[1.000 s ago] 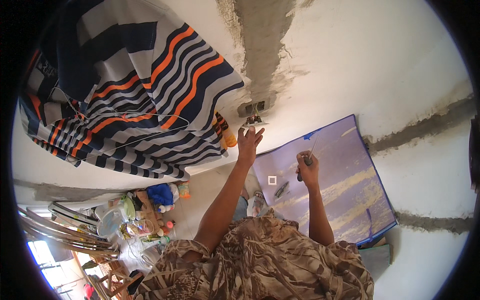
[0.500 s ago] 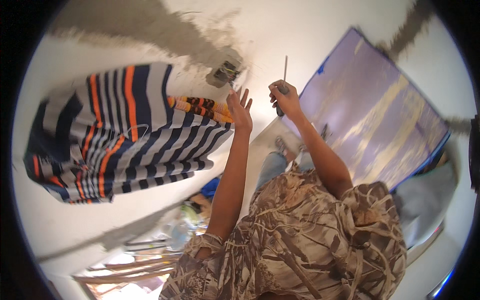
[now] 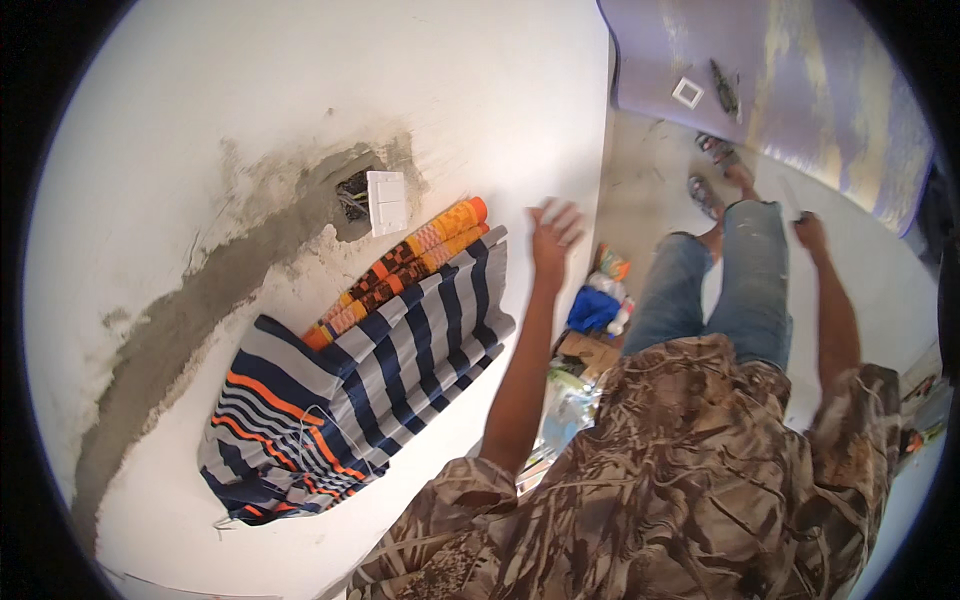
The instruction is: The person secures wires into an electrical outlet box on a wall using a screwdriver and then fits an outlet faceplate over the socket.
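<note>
My left hand is raised in front of the white wall, a little blurred, its fingers spread and holding nothing. Low on the right, beside my thigh, my right hand is closed round a screwdriver; its thin shaft points up and away, and my fist hides most of the handle. To the left of my left hand, a white light switch hangs by the opening of a wall box, tilted and partly covering it. Wires show inside the box, and neither hand touches the switch.
A striped cloth and an orange patterned cloth hang below the switch. Grey plaster runs along the wall. On a purple sheet lie a white frame and pliers. Bags stand by the wall's foot.
My left hand has left the wall box, where the white switch now shows. My right hand has dropped to my side with the screwdriver. The view has turned, bringing my legs into sight.
</note>
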### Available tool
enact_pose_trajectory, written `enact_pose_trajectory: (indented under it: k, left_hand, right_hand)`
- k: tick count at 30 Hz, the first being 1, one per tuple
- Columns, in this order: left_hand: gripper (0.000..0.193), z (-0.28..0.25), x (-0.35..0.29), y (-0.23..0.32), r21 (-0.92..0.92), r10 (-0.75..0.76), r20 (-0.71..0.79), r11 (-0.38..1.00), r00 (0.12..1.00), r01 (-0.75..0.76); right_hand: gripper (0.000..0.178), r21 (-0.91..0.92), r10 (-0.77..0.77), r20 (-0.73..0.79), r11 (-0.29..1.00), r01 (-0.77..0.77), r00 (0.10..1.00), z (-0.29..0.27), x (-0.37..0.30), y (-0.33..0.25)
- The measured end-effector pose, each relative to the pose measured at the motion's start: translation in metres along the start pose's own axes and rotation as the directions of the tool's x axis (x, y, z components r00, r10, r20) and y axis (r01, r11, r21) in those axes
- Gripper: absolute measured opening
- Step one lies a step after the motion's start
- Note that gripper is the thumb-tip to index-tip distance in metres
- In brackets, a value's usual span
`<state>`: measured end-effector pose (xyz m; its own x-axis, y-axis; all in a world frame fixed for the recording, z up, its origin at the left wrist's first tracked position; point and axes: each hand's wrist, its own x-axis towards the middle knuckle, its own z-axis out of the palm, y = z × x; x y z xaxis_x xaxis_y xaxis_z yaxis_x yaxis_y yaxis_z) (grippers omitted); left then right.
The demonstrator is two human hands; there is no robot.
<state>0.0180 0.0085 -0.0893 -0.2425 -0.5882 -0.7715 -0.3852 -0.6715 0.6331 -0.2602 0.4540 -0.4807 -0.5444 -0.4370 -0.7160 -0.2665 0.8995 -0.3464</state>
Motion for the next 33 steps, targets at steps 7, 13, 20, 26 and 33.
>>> enact_pose_trajectory:
  k: [7, 13, 20, 26, 33]
  left_hand:
    - [0.036, -0.019, -0.02, -0.218, 0.732, -0.171, 0.111, 0.68, 0.979, 0.036]
    - [0.036, 0.012, -0.068, -0.213, 0.668, -0.102, 0.169, 0.744, 0.98, -0.038]
    - [0.039, 0.023, -0.043, -0.044, 0.051, 0.274, -0.218, 0.962, 0.937, -0.27]
    - [0.086, 0.014, -0.05, 0.094, -0.315, 0.449, -0.486, 0.71, 0.75, -0.63]
    - [0.109, 0.035, -0.03, 0.169, -0.427, 0.339, -0.731, 0.448, 0.592, -0.785]
  right_hand:
    - [0.043, 0.037, 0.379, 0.122, 0.922, -0.385, 0.917, 0.014, -0.049, 0.157]
    - [0.045, 0.015, 0.122, -0.092, 0.993, -0.121, 0.988, 0.073, -0.039, 0.128]
    - [0.03, 0.226, -0.164, -0.172, 0.953, 0.201, 0.971, 0.024, -0.038, -0.199]
    - [0.023, 0.493, -0.591, -0.111, 0.665, 0.561, 0.799, -0.117, -0.083, -0.398]
    - [0.021, 0.425, -0.904, -0.151, 0.305, 0.852, 0.399, -0.271, -0.147, -0.585]
